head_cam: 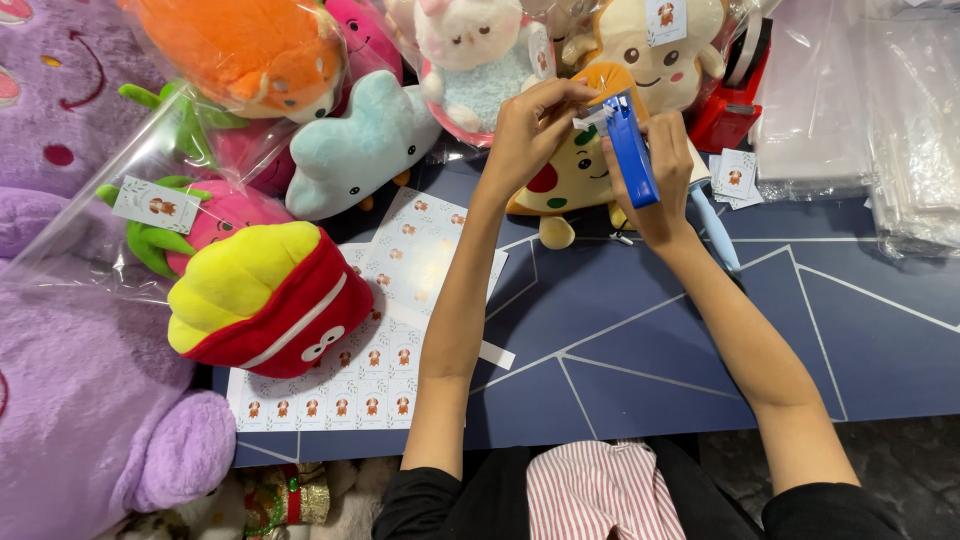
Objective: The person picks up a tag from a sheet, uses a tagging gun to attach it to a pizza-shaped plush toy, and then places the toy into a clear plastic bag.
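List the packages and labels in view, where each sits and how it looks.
Sticker sheet: flat on the blue table, white, rows of small brown-and-red figures.
Loose labels: beside the red dispenser, small white squares.
Bagged plush label: far left, white rectangle on clear plastic.
Clear bag stack: right edge, glossy, transparent.

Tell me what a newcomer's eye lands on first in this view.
First, the two hands meeting at top centre: the right hand grips a blue tagging tool against a pizza-slice plush that the left hand steadies. Next, the red-and-yellow fries plush lying on sticker sheets at left.
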